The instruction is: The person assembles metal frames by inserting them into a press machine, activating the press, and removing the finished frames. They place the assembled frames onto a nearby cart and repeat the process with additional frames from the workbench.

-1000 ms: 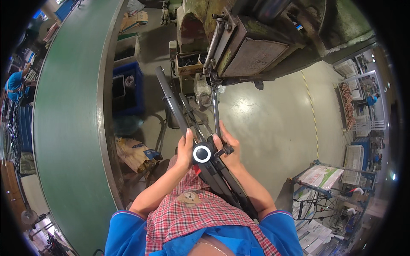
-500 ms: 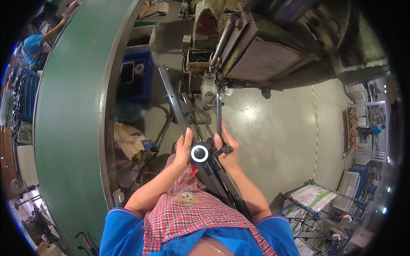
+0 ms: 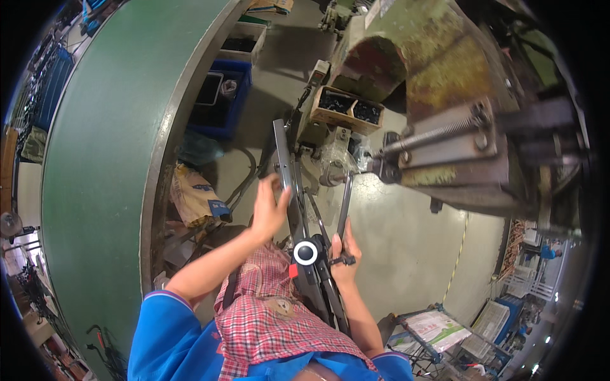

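On the left runs a long green surface (image 3: 108, 190) with a metal edge. Beside it, on the floor (image 3: 406, 267), are a blue crate (image 3: 239, 101), a pale tub (image 3: 259, 46) and a yellowish sack (image 3: 189, 197) (blue patches are on it). On the right, a striped line (image 3: 455, 260) passes near a rack (image 3: 436, 354).

frame tubes (image 3: 284, 159): glossy metal | apron (image 3: 279, 327): matt cloth | machine (image 3: 454, 70): rough, worn metal | bench top (image 3: 108, 203): smooth, faintly glossy
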Demonstrator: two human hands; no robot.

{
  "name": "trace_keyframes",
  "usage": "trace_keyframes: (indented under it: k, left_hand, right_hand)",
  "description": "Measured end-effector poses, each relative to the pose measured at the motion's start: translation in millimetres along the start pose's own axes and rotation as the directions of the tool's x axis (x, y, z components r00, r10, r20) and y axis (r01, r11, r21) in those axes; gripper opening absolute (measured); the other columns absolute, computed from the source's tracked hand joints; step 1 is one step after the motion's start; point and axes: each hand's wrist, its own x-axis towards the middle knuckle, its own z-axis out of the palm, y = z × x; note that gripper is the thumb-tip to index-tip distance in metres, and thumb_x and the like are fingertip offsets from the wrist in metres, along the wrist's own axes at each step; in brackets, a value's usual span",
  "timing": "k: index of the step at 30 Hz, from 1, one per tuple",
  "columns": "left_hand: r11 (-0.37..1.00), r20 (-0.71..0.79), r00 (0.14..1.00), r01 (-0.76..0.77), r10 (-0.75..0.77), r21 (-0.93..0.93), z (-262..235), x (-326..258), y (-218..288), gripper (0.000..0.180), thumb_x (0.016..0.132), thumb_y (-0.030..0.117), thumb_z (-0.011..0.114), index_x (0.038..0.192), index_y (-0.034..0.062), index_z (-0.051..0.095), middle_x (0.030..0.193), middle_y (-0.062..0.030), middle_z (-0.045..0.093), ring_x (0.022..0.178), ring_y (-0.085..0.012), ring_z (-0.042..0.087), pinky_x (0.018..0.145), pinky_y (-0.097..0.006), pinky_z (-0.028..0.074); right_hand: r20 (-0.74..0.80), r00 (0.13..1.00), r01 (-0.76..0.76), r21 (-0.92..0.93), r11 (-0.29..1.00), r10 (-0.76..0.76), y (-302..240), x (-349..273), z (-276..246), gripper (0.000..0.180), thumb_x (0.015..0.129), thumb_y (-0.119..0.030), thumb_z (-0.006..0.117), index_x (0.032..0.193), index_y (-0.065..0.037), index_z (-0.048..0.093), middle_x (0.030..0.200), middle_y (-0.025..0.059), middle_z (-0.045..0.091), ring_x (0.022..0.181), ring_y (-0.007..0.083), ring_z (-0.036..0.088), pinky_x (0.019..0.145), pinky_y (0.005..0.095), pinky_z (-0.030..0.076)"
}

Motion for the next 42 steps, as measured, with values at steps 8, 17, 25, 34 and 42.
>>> trace_keyframes:
  k: [8, 17, 25, 34, 42]
  left_hand:
    - [0.649, 0.631, 0.688, -0.670, 0.359, 0.360, 73.1, 224.5, 40.4, 0.022, 0.084, 0.020, 0.057, 0.102, 0.0072, 0.059, 0.094, -0.0142, 0.062, 0.088, -0.0343, 0.060, 0.077, -0.042, 0.049]
    - [0.546, 0.638, 0.760, -0.588, 0.123, 0.596, 157.3, 260.5, 61.7, 0.017, 0.078, 0.009, 0.056, 0.084, 0.0068, 0.071, 0.088, -0.0147, 0.068, 0.086, -0.0301, 0.067, 0.072, -0.039, 0.053]
    - [0.747, 0.432, 0.847, -0.498, 0.310, 0.440, 126.8, 242.3, 50.8, 0.027, 0.082, 0.029, 0.060, 0.087, 0.0032, 0.055, 0.077, -0.0178, 0.064, 0.077, -0.0364, 0.062, 0.067, -0.046, 0.049]
    - [0.861, 0.491, 0.714, -0.471, 0.500, -0.191, 42.4, 115.3, 83.1, 0.018, 0.079, 0.010, 0.066, 0.092, 0.0019, 0.058, 0.072, -0.0111, 0.058, 0.059, -0.0219, 0.059, 0.057, -0.031, 0.049]
    - [0.756, 0.605, 0.611, -0.654, 0.510, 0.023, 61.1, 90.7, 97.8, 0.024, 0.080, 0.024, 0.067, 0.092, 0.0037, 0.063, 0.077, -0.0122, 0.059, 0.070, -0.0337, 0.061, 0.061, -0.042, 0.049]
  right_hand:
    - [0.007, 0.996, 0.086, -0.044, 0.995, -0.085, -8.7, 0.3, 12.5, 0.053, 0.094, -0.015, 0.052, 0.139, 0.004, 0.032, 0.074, -0.0006, 0.053, 0.064, 0.0056, 0.042, 0.057, 0.0206, 0.037]
    - [-0.037, 0.999, -0.017, -0.074, 0.997, 0.014, -14.9, 2.2, 12.6, 0.052, 0.090, -0.011, 0.058, 0.137, -0.001, 0.039, 0.068, -0.0052, 0.047, 0.060, 0.0039, 0.039, 0.055, 0.0189, 0.036]
    - [-0.021, 0.999, -0.040, 0.025, 0.999, 0.041, -14.8, 2.4, 10.2, 0.052, 0.091, -0.010, 0.057, 0.137, 0.002, 0.037, 0.070, -0.0037, 0.050, 0.062, 0.0041, 0.040, 0.058, 0.0185, 0.036]
    - [-0.030, 0.997, 0.074, -0.019, 0.997, -0.075, -8.5, 5.0, 2.2, 0.049, 0.088, -0.009, 0.059, 0.134, 0.000, 0.043, 0.063, -0.0048, 0.035, 0.057, 0.0044, 0.031, 0.052, 0.0192, 0.028]
    - [-0.009, 0.998, 0.056, 0.023, 0.998, -0.056, -10.0, 5.2, -2.8, 0.052, 0.087, -0.010, 0.063, 0.135, -0.005, 0.044, 0.065, -0.0035, 0.033, 0.058, 0.0056, 0.030, 0.053, 0.0202, 0.028]
